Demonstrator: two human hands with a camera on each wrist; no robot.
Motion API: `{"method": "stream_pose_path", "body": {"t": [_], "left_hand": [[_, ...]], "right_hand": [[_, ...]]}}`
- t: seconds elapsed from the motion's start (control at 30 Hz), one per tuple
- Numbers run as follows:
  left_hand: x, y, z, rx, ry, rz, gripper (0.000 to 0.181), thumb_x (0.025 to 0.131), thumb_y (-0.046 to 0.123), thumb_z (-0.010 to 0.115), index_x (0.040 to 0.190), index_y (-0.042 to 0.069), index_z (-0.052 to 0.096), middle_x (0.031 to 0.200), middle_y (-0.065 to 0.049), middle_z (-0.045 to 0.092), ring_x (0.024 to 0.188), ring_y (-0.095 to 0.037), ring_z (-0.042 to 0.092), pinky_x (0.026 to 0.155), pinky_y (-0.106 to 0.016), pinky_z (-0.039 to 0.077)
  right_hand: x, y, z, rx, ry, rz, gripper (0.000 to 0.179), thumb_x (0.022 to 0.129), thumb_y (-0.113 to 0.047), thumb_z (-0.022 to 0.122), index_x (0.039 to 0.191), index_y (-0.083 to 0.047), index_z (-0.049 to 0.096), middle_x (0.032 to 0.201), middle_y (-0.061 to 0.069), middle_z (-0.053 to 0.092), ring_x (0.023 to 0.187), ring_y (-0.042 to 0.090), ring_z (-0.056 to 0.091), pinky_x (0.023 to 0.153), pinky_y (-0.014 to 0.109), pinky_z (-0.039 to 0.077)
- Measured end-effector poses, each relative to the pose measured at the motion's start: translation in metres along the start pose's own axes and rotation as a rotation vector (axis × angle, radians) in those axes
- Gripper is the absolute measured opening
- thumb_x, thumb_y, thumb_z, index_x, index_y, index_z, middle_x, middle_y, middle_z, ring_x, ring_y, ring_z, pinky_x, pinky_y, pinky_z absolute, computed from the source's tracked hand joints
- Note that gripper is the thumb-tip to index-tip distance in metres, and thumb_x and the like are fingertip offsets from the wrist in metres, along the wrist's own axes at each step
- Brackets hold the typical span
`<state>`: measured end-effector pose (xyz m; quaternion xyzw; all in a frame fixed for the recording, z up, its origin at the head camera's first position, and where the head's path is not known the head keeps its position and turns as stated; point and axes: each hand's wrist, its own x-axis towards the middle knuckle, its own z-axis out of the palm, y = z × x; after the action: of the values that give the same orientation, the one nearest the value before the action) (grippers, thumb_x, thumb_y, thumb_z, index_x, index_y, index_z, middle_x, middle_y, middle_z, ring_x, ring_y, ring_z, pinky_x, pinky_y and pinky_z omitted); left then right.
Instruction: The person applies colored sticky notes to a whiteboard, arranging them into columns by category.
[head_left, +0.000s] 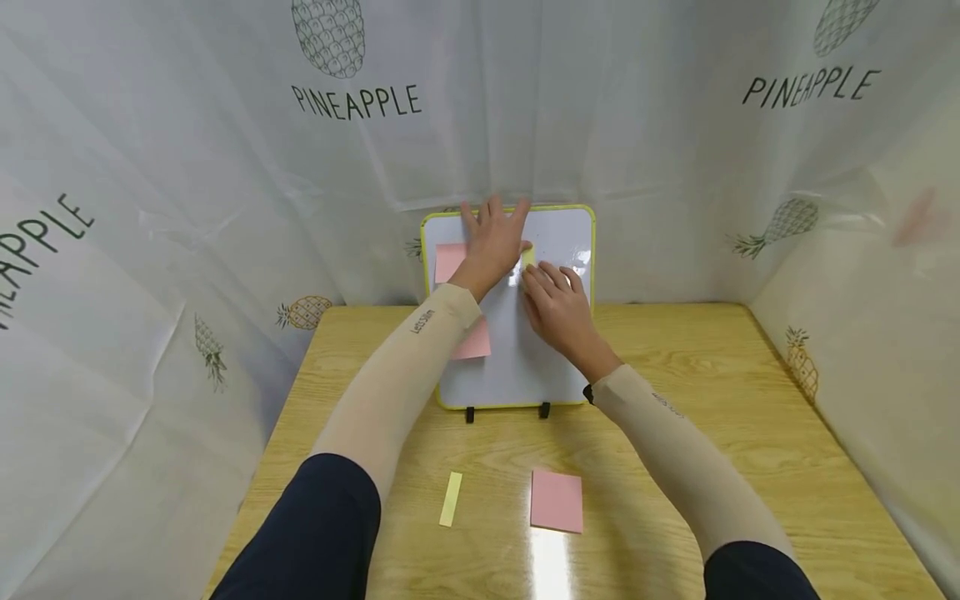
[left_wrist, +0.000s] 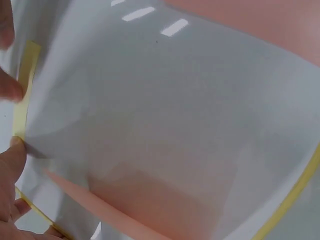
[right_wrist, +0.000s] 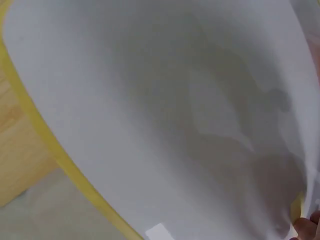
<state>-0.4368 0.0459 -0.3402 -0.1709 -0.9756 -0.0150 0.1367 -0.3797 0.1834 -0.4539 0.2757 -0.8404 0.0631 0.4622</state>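
Note:
A white board (head_left: 510,379) with a yellow rim stands upright at the back of the table. On its upper middle is a narrow yellow paper strip (head_left: 529,256). My left hand (head_left: 491,246) spreads its fingers over the board's top edge, with the thumb (left_wrist: 14,155) on the strip's upper end. Lower down, my right hand (head_left: 558,308) touches the strip's middle with a fingertip (left_wrist: 9,86), the thumb apart from it. Two pink sticky notes, an upper one (head_left: 448,262) and a lower one (head_left: 472,342), are on the board's left side, partly behind my left arm.
Black stand feet (head_left: 469,414) hold the board's lower edge. Nearer on the wooden table (head_left: 675,350) lie another yellow strip (head_left: 450,500) and a pink square of sticky notes (head_left: 557,502). A pineapple-print sheet (head_left: 645,167) hangs behind and along the sides.

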Motion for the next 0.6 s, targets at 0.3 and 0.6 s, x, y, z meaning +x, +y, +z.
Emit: {"method": "stream_pose_path", "body": {"t": [0.3,0.6], "left_hand": [[-0.001,-0.006,0.000,-0.004,-0.020,0.040,0.067,0.097,0.044,0.060,0.150,0.029,0.023,0.145,-0.019,0.038,0.141,-0.035,0.034,0.117,-0.063,0.012],[-0.014,-0.030,-0.008,-0.016,-0.002,0.109,0.073,0.098,0.061,0.042,0.159,0.036,0.009,0.166,-0.015,0.007,0.152,-0.033,0.012,0.119,-0.062,0.006]], "right_hand": [[-0.024,-0.009,-0.008,0.036,-0.018,-0.028,0.033,0.088,-0.014,0.070,0.119,-0.002,0.068,0.119,0.012,0.071,0.118,0.032,0.063,0.100,0.051,0.044],[-0.046,-0.034,-0.026,0.129,0.033,-0.053,0.036,0.088,-0.018,0.066,0.119,0.001,0.070,0.120,0.014,0.071,0.112,0.034,0.065,0.094,0.054,0.048]]}}
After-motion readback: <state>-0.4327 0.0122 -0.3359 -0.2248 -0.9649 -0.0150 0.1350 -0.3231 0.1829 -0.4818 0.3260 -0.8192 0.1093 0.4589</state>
